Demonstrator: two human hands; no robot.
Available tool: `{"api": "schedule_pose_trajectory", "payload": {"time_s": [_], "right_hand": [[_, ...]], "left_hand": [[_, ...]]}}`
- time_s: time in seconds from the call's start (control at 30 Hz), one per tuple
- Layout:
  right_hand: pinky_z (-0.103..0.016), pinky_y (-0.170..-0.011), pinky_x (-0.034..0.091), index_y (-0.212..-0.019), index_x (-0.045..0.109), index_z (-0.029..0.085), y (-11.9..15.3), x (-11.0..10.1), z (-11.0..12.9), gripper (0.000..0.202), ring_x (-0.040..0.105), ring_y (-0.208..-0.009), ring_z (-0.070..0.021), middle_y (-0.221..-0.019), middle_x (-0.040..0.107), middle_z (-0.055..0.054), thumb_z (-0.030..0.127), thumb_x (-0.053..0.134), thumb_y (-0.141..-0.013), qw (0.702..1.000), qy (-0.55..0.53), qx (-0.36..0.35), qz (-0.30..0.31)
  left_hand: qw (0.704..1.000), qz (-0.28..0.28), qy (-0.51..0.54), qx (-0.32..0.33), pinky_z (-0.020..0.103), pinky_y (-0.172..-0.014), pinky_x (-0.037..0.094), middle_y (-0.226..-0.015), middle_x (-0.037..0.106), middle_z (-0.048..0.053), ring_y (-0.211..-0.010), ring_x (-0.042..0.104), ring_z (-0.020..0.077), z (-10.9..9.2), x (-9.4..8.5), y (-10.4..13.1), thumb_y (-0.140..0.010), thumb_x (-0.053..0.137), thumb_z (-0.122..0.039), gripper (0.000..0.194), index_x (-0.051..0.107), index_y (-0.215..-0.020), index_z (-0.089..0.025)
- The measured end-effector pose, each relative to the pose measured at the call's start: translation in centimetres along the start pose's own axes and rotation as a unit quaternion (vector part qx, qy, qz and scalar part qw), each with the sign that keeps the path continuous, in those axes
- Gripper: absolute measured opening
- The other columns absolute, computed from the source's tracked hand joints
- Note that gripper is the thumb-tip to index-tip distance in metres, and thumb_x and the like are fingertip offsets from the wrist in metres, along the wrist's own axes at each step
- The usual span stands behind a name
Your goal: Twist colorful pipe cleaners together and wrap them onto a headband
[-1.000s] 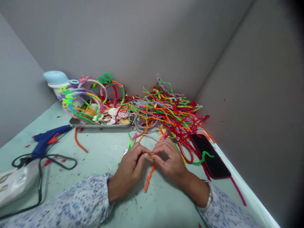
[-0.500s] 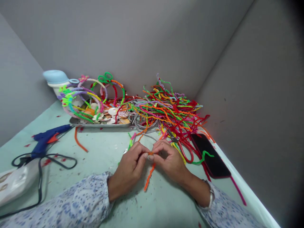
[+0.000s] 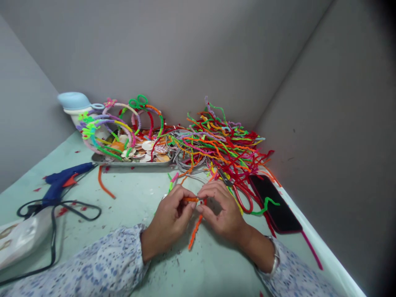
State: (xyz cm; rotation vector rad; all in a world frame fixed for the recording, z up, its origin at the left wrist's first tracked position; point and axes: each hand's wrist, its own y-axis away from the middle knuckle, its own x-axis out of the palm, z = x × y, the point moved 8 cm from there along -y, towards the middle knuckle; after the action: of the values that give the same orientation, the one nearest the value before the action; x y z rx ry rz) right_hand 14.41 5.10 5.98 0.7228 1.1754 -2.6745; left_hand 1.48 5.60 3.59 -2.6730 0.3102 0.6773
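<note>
My left hand pinches a short orange fuzzy stem between thumb and fingers. Its tip points right, toward my right hand. That hand is beside the tip, with thumb and index finger apart and nothing visible between them. A longer orange stem hangs or lies below, between the hands; its upper part passes by my right fingers. Behind my right hand are red-handled scissors and yellow stems.
Behind is a metal tray of shells with colourful hoops, beside a heap of fuzzy stems. A blue glue gun with its cord and a plastic bag lie left. A phone lies right.
My right thumb and index finger have parted from the orange stem and moved slightly right. More of the stem now shows in my left fingers.
</note>
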Motion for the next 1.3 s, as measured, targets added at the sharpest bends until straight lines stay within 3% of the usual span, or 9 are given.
{"api": "schedule_pose_trajectory", "payload": {"time_s": [0.93, 1.3], "right_hand": [[-0.039, -0.077, 0.050, -0.092, 0.059, 0.023, 0.57, 0.35, -0.43, 0.012, 0.059, -0.084, -0.0213, -0.084, 0.064, -0.004, 0.017, 0.063, -0.082, 1.000, 0.018, 0.021, -0.012], [-0.042, -0.082, 0.050, -0.095, 0.061, 0.025, 0.56, 0.40, 0.47, 0.018, 0.060, -0.088, -0.0211, -0.087, 0.067, -0.003, 0.012, 0.062, -0.082, 0.998, 0.042, -0.038, -0.008]], "left_hand": [[0.999, -0.026, -0.032, 0.002, 0.024, -0.054, 0.036, -0.072, 0.051, -0.002, -0.060, 0.046, 0.0112, 0.20, -0.38, 0.15, -0.088, 0.052, -0.020, 0.008, 0.056, -0.081, -0.018], [0.999, -0.030, -0.027, 0.000, 0.024, -0.054, 0.036, -0.070, 0.051, -0.002, -0.060, 0.047, 0.0114, 0.06, -0.44, 0.13, -0.086, 0.051, -0.019, 0.008, 0.056, -0.080, -0.018]]}}
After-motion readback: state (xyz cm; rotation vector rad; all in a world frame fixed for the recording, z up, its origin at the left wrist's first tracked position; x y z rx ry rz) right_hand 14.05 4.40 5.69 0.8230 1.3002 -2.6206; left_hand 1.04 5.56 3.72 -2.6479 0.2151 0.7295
